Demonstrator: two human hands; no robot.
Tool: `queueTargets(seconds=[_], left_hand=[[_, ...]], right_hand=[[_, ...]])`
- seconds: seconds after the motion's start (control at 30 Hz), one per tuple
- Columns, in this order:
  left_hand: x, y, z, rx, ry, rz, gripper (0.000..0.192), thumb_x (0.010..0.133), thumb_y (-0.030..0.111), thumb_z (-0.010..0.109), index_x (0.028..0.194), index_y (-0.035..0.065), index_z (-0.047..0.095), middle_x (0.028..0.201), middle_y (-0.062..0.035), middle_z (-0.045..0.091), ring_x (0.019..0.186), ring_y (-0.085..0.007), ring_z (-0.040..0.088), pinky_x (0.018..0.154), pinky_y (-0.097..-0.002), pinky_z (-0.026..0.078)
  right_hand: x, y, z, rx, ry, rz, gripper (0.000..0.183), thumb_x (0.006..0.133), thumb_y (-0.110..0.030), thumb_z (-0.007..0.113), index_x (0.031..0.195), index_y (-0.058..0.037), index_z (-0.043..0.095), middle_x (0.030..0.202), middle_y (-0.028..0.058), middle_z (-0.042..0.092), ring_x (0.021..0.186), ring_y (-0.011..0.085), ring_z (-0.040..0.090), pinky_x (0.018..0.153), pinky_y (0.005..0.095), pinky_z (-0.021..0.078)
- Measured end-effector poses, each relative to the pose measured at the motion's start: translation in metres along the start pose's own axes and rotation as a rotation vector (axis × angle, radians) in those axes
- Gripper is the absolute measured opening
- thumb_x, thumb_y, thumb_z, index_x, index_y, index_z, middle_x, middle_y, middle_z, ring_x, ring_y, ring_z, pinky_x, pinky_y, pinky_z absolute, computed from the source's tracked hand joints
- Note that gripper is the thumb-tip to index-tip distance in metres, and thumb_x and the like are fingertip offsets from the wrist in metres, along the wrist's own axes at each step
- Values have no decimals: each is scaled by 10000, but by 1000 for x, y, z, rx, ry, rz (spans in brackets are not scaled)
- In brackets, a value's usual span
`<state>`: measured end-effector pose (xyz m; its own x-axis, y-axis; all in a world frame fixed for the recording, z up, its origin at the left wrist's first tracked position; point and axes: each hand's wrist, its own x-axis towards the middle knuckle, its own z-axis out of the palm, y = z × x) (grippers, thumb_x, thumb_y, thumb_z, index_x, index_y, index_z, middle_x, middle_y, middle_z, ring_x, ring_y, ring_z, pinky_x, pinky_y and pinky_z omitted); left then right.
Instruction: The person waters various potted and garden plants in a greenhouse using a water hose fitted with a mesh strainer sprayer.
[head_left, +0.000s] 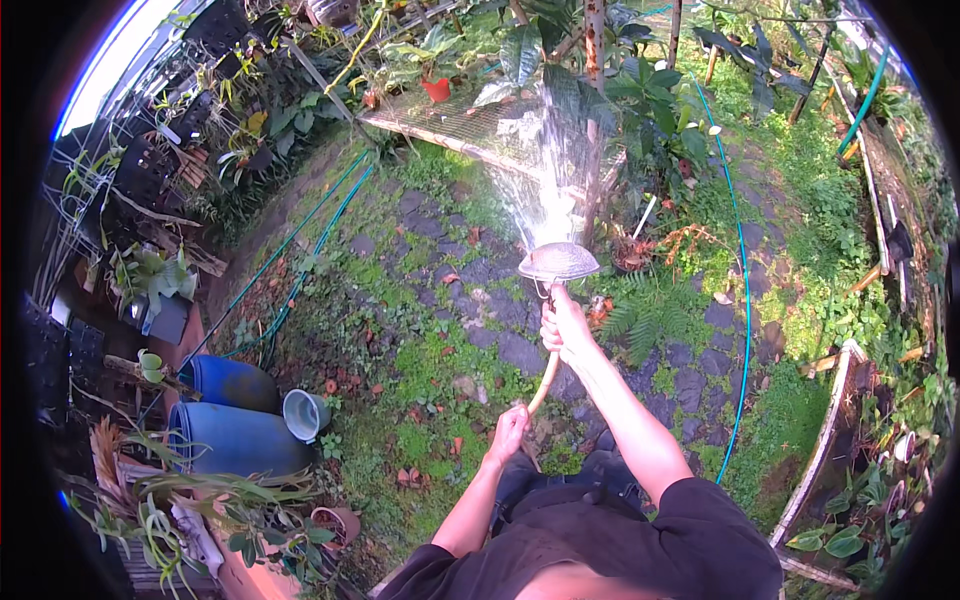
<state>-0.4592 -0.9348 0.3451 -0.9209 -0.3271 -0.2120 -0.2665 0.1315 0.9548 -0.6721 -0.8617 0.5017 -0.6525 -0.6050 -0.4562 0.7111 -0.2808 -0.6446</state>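
Observation:
My right hand (564, 324) grips a hose just below its metal shower-type watering head (559, 262). Lower down, my left hand (511, 431) is closed around the tan hose (544, 384). Water (555, 195) sprays forward from the head in a wide fan. It falls towards leafy potted plants and a wire-mesh bench (450, 124) with a wooden edge. Where the hose runs below my left hand is mostly hidden by my body.
Blue plastic barrels (240, 439) and a pale bucket (305, 415) lie at left. A teal hose (739, 232) crosses the mossy stone path (517, 352) at right; more hose (315, 247) runs along the left. A wood-edged bed (817, 450) borders the right. An orange pot (436, 90) sits on the bench.

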Motion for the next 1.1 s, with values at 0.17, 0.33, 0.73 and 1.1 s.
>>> queueTargets(seconds=[0.17,0.33,0.73,1.1], left_hand=[[16,51,-34,-292,-144,239,545,908,506,384,589,65,398,549,21,390,519,-87,354,486,-252,296],[16,108,-63,-329,-288,254,508,890,500,425,581,100,367,532,36,322,491,-78,272,471,-252,233],[-34,128,-30,-525,21,317,272,912,299,482,813,46,494,590,67,363,480,-12,288,434,-177,228],[-68,105,13,-463,215,346,254,921,257,477,854,15,517,595,68,370,492,-16,290,443,-187,226]], right_hand=[[-40,-42,73,-17,-112,-221,470,889,-434,447,540,-149,310,416,-73,229,284,48,215,284,215,141],[-73,-88,118,-55,-276,-247,562,901,-587,261,565,-139,307,418,-82,168,315,49,153,292,218,145],[-65,-94,134,-117,-374,-125,555,874,-617,312,568,-154,291,426,-79,162,324,61,144,312,227,135],[-87,-71,119,-191,-434,-109,558,864,-617,353,548,-160,292,417,-75,162,321,58,143,306,226,116]])
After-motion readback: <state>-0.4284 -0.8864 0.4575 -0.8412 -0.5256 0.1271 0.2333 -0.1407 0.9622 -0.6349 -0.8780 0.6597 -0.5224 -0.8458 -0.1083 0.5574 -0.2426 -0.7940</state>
